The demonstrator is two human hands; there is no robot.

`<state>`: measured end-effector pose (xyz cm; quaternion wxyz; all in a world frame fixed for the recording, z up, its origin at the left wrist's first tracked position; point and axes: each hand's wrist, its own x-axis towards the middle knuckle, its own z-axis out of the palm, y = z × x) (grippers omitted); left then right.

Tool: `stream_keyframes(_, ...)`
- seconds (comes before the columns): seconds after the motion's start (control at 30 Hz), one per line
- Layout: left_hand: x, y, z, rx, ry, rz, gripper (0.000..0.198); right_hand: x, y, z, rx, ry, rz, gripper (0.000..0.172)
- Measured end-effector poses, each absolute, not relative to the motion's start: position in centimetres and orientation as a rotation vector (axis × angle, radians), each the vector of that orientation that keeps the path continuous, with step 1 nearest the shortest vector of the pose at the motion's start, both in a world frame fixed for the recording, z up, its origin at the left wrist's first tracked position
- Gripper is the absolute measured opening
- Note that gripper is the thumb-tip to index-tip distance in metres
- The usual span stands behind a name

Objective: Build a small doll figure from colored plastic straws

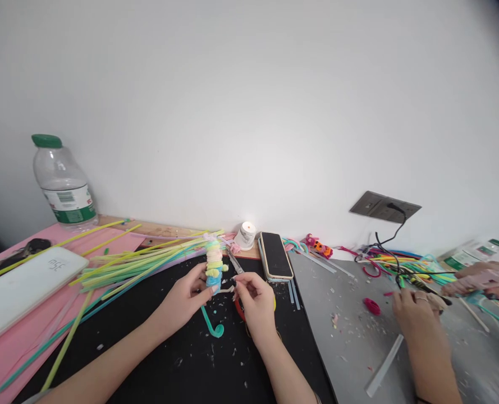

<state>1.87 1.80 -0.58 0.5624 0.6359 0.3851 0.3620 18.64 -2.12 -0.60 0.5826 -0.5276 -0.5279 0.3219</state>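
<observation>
My left hand is closed around the lower end of a small figure wound from fuzzy pipe cleaners, banded pink, yellow and blue and held upright. From its base a thin pale strand runs to my right hand, whose thumb and fingers are pinched together on the strand's end. Below the figure, a teal pipe cleaner with a coiled tip lies on the black mat. Scissors lie beneath my right hand, which partly hides their orange and yellow handles.
Loose pipe cleaners spread leftward over pink paper, near a white power bank and a bottle. Behind my hands stand a paper cup and a phone. A co-worker's hands work over the grey mat at right.
</observation>
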Motion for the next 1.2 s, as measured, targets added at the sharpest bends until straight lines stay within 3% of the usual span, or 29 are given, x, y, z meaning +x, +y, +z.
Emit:
stream_keyframes(0.2, 1.5, 1.3, -0.5, 1.919, 1.164, 0.865, 0.043, 18.4, -1.9, -1.2, -1.234, -1.25, 0.799, 0.007)
stream_keyframes(0.47, 1.3, 1.3, -0.5, 2.247, 1.172, 0.873, 0.04, 17.9, -2.1, -1.4, -1.226, -1.338, 0.871, 0.007)
stream_keyframes(0.67, 1.1, 0.5, 1.2, 2.227, 0.889, 0.836, 0.025, 17.6, -2.2, -1.0, -1.163, -1.22, 1.008, 0.003)
stream_keyframes(0.87, 1.2, 0.8, 0.9, 2.232, 0.922, 0.812, 0.013, 17.3, -2.2, -0.5, -1.117, -1.093, 1.19, 0.014)
stream_keyframes(1.2, 1.1, 0.8, 0.3, 2.213, 0.958, 0.835, 0.018, 17.4, -2.3, -0.4, -1.092, -1.083, 1.256, 0.021)
